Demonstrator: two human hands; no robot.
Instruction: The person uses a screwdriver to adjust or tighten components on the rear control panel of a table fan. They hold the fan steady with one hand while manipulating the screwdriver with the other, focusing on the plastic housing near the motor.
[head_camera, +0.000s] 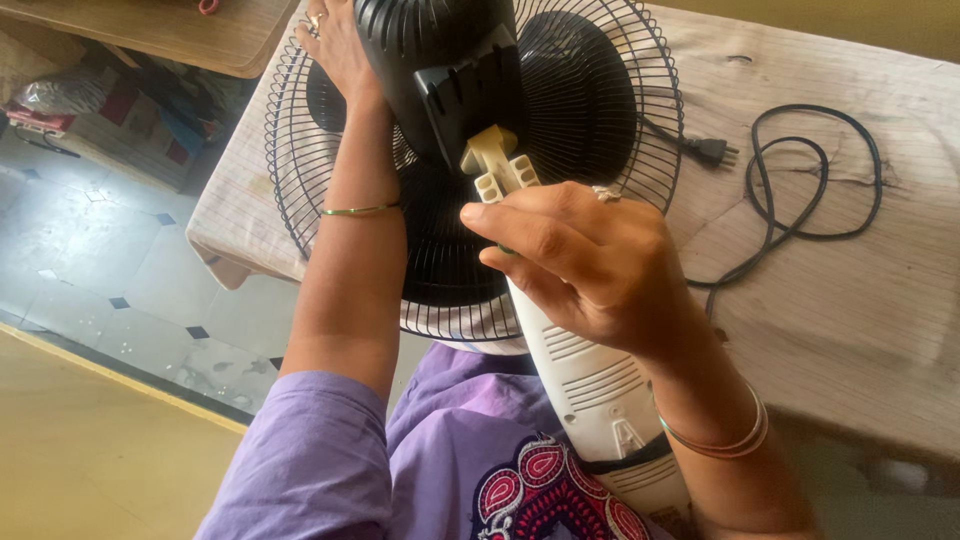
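Closest in, the right hand (590, 265) clamps around the white fan stand (590, 385), hiding its upper neck. Just beyond, the cream bracket (497, 165) meets the black motor housing (440, 70). The left hand (335, 45) rests on the wire grille (640, 120); whether it grips, I cannot tell. Farther right, the black cord (800, 190) lies looped on the wooden surface (860, 300).

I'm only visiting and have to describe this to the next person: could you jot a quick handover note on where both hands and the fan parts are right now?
Left hand: resting on the black motor housing, steadying it.
Right hand: wrapped around the white stand column, just below the cream neck joint.
Fan: lying grille-down; wire guard and black blades on the wooden table. Power cord lies unplugged and loose beside it.
Done: joint meets the housing. Left: whether it's fastened can't be seen.
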